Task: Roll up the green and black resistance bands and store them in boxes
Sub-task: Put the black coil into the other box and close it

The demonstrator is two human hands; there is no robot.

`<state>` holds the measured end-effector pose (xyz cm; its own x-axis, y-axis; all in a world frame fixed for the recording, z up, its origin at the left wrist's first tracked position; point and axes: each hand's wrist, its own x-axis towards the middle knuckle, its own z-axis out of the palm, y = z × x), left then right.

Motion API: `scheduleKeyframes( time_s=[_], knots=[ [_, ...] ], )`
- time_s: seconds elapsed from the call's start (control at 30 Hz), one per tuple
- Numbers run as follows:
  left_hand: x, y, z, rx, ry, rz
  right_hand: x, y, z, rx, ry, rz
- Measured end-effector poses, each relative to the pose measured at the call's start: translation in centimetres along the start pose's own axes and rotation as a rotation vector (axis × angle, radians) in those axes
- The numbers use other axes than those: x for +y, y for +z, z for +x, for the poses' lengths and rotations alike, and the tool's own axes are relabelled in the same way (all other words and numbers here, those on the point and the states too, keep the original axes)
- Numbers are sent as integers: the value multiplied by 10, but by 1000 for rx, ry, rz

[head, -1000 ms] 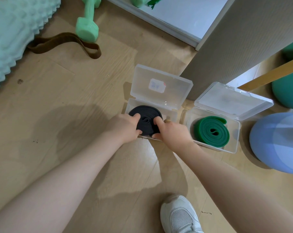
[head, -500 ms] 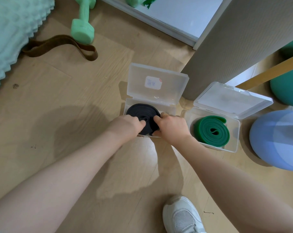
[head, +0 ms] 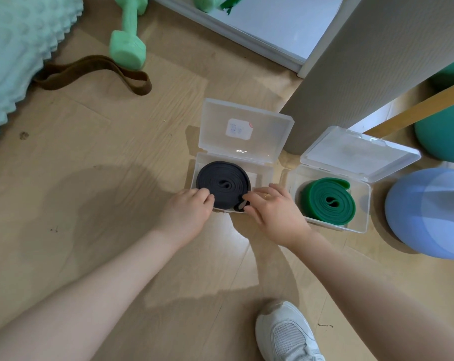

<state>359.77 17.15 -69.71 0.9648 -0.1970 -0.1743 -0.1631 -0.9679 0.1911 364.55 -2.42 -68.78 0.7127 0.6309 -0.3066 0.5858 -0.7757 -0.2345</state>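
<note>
Both forearms reach forward and down from the bottom corners toward a clear plastic box (head: 262, 178) on the wooden floor (head: 90, 194). The left hand (head: 185, 213) is curled, knuckles up, its fingertips pressing on the near left edge of the coiled black band (head: 222, 185), which lies flat inside that box. The right hand (head: 275, 214) is spread more loosely, palm down, a ring on one finger, its fingertips touching the loose tail end of the black coil at the box's near wall; neither hand closes around the band, both only press on it. The box's hinged lid (head: 244, 131) stands open behind it and bears a small white sticker (head: 239, 129) with blue marks too small and blurred to read. Just to the right, a second clear box (head: 361, 225) with its lid also open holds the rolled green band (head: 327, 204), its outer end sticking up slightly at the far right. A white sneaker (head: 288, 334) shows at the bottom edge. Farther off lie a mint-green dumbbell (head: 127, 45) and a brown loop band (head: 90, 71), with a blue ball (head: 429, 214) at the right edge.
</note>
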Motion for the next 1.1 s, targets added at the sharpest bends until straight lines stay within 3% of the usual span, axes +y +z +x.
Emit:
scheduleKeyframes(
  time_s=[0.17, 0.27, 0.4, 0.57, 0.7, 0.83, 0.93, 1.03, 1.1],
  knots=[
    [-2, 16, -5, 124, 93, 73, -13, 11, -10, -147, 22, -82],
    [0, 10, -2, 70, 105, 150, -13, 9, -7, -166, 23, -110],
    [-3, 1, 2, 53, 39, 5, -7, -2, -7, -13, 58, -115],
    [-4, 3, -5, 129, 39, -177, -1, -14, -1, 102, 94, 155],
    [0, -1, -7, 101, -202, -389, 11, -37, 26, 388, 239, 362],
    [3, -10, 5, 14, -595, -805, 15, -56, 50, 349, 374, 621],
    [8, -14, 6, -28, -710, -1131, 12, -53, 52, 340, 320, 721],
    [8, -17, 5, -29, -797, -1323, 14, -61, 47, 479, 378, 1054],
    [5, -19, 6, -28, -862, -1493, 16, -71, 38, 514, 425, 1130]
  ],
)
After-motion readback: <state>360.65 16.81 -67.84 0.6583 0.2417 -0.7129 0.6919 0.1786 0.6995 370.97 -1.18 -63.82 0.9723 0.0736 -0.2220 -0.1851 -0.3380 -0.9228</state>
